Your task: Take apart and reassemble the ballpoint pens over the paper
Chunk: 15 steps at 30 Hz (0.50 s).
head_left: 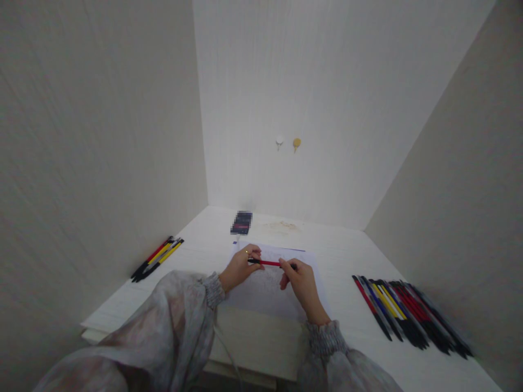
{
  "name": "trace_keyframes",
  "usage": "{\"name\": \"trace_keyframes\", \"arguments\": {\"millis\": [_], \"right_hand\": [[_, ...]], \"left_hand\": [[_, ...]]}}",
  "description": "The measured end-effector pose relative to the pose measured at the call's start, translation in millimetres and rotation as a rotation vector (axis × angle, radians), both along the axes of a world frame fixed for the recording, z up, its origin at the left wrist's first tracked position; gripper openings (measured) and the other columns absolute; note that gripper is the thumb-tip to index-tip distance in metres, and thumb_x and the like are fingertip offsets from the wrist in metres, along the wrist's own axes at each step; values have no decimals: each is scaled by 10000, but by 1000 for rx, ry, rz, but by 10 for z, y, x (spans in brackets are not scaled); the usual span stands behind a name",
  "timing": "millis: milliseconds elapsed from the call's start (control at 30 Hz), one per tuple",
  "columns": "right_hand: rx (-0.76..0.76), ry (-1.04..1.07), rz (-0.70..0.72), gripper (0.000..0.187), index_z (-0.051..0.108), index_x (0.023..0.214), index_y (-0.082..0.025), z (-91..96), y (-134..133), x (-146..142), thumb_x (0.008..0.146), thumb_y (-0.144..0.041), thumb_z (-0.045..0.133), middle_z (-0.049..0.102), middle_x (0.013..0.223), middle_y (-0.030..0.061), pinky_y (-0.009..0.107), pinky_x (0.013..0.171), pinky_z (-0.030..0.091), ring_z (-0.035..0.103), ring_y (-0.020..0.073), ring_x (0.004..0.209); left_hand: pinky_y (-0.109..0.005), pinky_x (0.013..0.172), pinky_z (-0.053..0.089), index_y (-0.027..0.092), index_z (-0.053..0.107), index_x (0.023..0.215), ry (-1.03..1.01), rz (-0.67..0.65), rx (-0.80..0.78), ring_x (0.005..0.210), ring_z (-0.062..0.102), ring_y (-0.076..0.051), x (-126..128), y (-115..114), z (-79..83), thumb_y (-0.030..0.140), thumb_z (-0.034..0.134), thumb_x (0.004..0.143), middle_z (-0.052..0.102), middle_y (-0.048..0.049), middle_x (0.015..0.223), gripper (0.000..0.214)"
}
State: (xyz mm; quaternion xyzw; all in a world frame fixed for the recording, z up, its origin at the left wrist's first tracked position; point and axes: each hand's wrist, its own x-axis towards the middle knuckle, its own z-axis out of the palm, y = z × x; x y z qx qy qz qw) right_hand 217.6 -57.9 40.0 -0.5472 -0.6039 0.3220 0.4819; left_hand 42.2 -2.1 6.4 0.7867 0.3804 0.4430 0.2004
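Note:
A red pen (269, 263) with black ends lies level between my two hands, above a sheet of paper (265, 296) on the desk. My left hand (242, 267) pinches its black left end between thumb and fingers. At the other end, my right hand (300, 277) closes its thumb and fingers round the pen near the black tip, which partly shows past the fingers. Faint marks cover the paper, too blurred to read.
Many pens (408, 313) lie side by side on the right of the white desk (192, 256). A smaller group of pens (157, 258) rests by the left wall. A pixelated phone-like object (241, 222) sits at the back. Two hooks, one white (279, 141), one yellow (297, 142), are on the wall.

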Motion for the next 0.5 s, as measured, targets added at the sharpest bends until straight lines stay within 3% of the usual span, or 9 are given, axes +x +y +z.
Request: {"name": "trace_keyframes", "arguments": {"millis": [200,333,500], "right_hand": [[78,338,-112,317,531,600,-159,50,29,15,658,-471,533,570,477,2,250,479,432,523,125,423],[90,522,-161,295,518,580,-155,46,53,80,654,-438,554,530,469,-9,248,470,430,494,112,423],[69,552,-143,254,516,590,-156,-24,97,108,661,-394,566,528,476,-18,243,480,419,484,105,428]], "left_hand": [[-363,829,402,185,434,1036,18,-64,65,961,493,-203,-22,48,26,300,720,515,502,-72,1042,605],[-342,799,409,182,523,958,35,-41,93,885,512,-180,-77,100,6,318,637,637,559,-50,909,367],[-276,695,433,172,592,806,32,-35,72,724,543,-140,-92,93,-16,317,554,721,586,-16,725,173]]}}
